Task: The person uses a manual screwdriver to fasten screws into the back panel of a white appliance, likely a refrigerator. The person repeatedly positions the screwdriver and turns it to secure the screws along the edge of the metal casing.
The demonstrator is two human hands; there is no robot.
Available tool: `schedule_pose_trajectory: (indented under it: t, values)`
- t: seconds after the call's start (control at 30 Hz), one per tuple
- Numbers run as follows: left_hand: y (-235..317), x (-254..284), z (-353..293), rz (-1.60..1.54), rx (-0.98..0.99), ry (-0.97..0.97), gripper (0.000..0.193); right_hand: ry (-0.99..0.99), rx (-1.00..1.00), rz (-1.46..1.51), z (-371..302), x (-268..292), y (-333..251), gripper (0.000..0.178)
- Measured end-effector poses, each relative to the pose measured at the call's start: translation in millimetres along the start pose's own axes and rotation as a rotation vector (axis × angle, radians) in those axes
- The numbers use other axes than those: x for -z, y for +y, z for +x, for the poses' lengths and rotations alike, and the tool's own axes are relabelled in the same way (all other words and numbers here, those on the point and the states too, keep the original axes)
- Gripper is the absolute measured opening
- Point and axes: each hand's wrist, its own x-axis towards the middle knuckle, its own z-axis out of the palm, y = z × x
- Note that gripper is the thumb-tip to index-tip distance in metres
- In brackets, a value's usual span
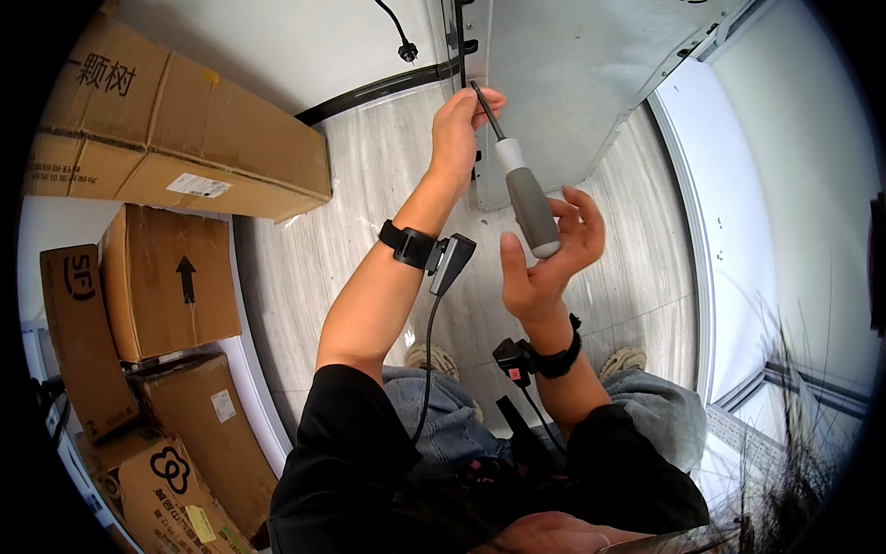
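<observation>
A screwdriver with a grey handle, pale collar and dark shaft slants up and left in front of me. My right hand holds it loosely, the handle's butt against the palm, thumb on one side and curled fingers on the other. At the shaft's tip is my left hand, its thumb and fingers drawn together by the edge of a large grey metal panel. What those fingers grip is hidden. Black fittings run along the panel's edge. Each wrist wears a black strap with a small cabled device.
Cardboard boxes are stacked along the left, with a long carton jutting toward the panel. A black plug hangs by the white wall at the top. Pale wood-look floor lies below; a white ledge borders the right.
</observation>
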Motion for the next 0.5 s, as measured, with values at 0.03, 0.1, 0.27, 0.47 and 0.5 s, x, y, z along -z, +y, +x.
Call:
schedule_pose_trajectory:
  t: [0.03,0.1,0.27,0.47,0.5]
  values:
    - [0,0,0,-0.002,0.001,0.003,0.036,-0.008,0.023,0.005,1,-1,-1,0.067]
    - [1,1,-1,-0.006,0.002,0.010,0.036,-0.088,-0.098,0.042,-4,4,3,0.064]
    - [4,0,-2,0.019,0.007,0.015,0.035,-0.039,-0.088,-0.020,19,17,-6,0.060]
    - [0,2,0,0.006,0.007,0.019,0.036,-0.096,-0.211,-0.129,9,15,-11,0.057]
    - [0,2,0,0.010,0.010,0.023,0.036,-0.099,-0.242,-0.081,9,18,-8,0.057]
